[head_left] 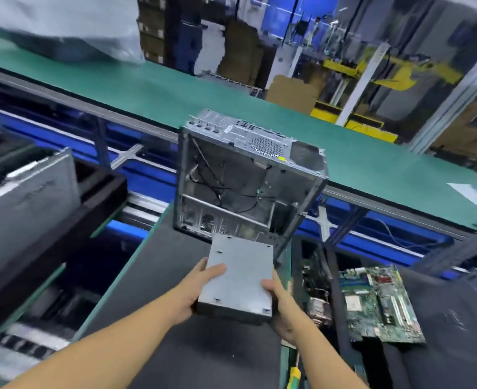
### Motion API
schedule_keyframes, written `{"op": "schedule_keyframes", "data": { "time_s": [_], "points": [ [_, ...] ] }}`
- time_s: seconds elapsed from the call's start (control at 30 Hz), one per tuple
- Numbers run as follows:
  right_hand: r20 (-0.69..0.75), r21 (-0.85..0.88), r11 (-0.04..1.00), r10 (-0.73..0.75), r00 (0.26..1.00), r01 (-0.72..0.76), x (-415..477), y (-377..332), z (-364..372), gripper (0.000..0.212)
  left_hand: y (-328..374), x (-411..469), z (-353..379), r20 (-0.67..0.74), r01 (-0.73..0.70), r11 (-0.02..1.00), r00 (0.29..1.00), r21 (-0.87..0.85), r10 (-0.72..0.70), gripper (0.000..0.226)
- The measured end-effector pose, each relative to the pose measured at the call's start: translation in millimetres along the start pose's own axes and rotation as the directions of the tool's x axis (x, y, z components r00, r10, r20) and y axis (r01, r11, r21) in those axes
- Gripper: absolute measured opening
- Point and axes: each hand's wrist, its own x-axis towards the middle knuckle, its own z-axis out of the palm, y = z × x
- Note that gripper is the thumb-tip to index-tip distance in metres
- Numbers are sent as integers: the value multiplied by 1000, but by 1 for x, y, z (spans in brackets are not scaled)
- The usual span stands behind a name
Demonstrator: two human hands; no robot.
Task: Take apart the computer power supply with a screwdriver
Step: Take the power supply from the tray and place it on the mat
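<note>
Both hands hold the grey metal box (pixel 238 273) up over the dark surface (pixel 161 262), just in front of the open case (pixel 248 175). The left hand (pixel 200 284) grips the near left corner, with the thumb on top. The right hand (pixel 280 307) grips the right side, with the thumb on the top edge. The other fingers go under the box and are hidden.

I think this box is the power supply. The best thing to do now is lay it flat on the surface, screws up, and hold it firm with one hand. The screwdriver (pixel 294 373) lies near the right arm, easy to reach.

On the right, a dark bin (pixel 334 262) seems to hold a green board (pixel 380 301). On the left, a black tray (pixel 102 197) holds a grey panel (pixel 29 192).
</note>
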Motion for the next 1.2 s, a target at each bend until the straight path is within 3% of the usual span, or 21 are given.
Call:
{"op": "schedule_keyframes", "data": {
  "time_s": [0.1, 0.2, 0.4, 0.47, 0.57, 0.63, 0.83, 0.9, 1.0, 1.2],
  "points": [
    [20, -6, 997, 79, 997, -79, 16, 8, 29, 69, 17, -9, -34, -55, -39, 982, 997, 186, 50, 106],
    [-22, -77, 991, 110, 994, -111, 29, 20, 53, 71, 26, -15, -62, -32, -40, 945, 998, 323, 53, 112],
    [-95, -127, 979, 150, 984, -162, 37, 43, 86, 57, 9, -14, -100, -46, 70, 961, 997, 269, -60, 100],
    [-134, -121, 975, 169, 976, -186, 35, 47, 93, 53, 2, -13, -102, -46, 76, 962, 997, 263, -66, 86],
    [-154, -133, 968, 193, 969, -214, 33, 51, 99, 45, -8, -11, -103, -137, 83, 946, 990, 314, -42, 72],
    [-173, -140, 957, 228, 958, -253, 31, 54, 103, 45, -16, -12, -105, -222, 97, 881, 975, 462, 9, 70],
    [-233, -194, 941, 231, 945, -278, 39, 64, 112, 52, -23, -14, -112, -258, 180, 630, 966, 755, 33, 70],
    [-284, -285, 914, 206, 936, -288, 42, 67, 113, 62, -19, -11, -115, -198, 136, 705, 980, 696, 6, 61],
    [-335, -331, 897, 178, 925, -293, 46, 73, 115, 67, -16, -15, -113, -116, 74, 855, 993, 514, -16, 26],
    [-297, -401, 846, 243, 923, -352, 39, 75, 105, 53, -30, -26, -118, -148, 85, 910, 989, 405, -26, 30]
  ]
}}
